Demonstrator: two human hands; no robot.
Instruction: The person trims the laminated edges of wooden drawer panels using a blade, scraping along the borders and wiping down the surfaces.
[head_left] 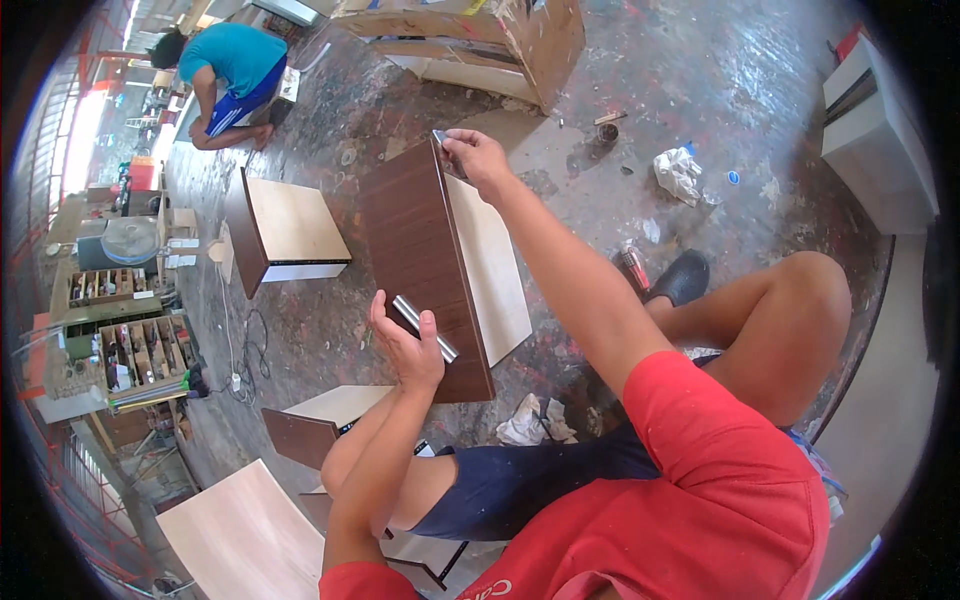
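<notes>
A drawer with a dark brown wood-grain front (420, 240) and a pale inside panel (490, 270) stands tilted before me. My left hand (408, 345) is at the near part of the front, with a silver cylindrical metal bar (426, 328) between its thumb and fingers. Whether the bar is fixed to the front I cannot tell. My right hand (477, 160) is closed at the far corner of the front, pinching a small grey piece (439, 136) against the edge. Its exact kind is too small to make out.
Another drawer (298, 222) stands to the left, and more panels (245, 530) lie at lower left. A worn wooden frame (470, 45) is at the back. Crumpled paper (678, 175) and a red tube (635, 265) lie on the floor. A person (235, 75) crouches at far left.
</notes>
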